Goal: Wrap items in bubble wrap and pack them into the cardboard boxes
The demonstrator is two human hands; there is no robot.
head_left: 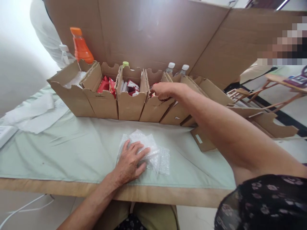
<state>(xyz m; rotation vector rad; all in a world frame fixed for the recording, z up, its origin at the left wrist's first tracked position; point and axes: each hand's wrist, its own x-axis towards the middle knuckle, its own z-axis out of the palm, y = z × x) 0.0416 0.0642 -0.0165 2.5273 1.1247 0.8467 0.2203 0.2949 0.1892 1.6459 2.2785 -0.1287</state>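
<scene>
My left hand [131, 161] lies with fingers spread on a small pile of clear bubble wrap [153, 153] near the table's front edge. My right hand [163, 90] reaches across into the top of a cardboard box [153, 110] in the row. Its fingertips dip behind the front wall, beside something red, so what they hold, if anything, is hidden. To the left, one box [129, 107] contains white and dark-red packets [133, 88], and another box [105, 103] has shiny red packets [106, 85].
The leftmost box [72, 97] holds bubble wrap. White sheets [35, 111] lie at the table's left. Behind the row stand an orange bottle [82, 48] and clear bottles [170, 67] before a tall cardboard panel [144, 32]. Another person [285, 48] is at the far right.
</scene>
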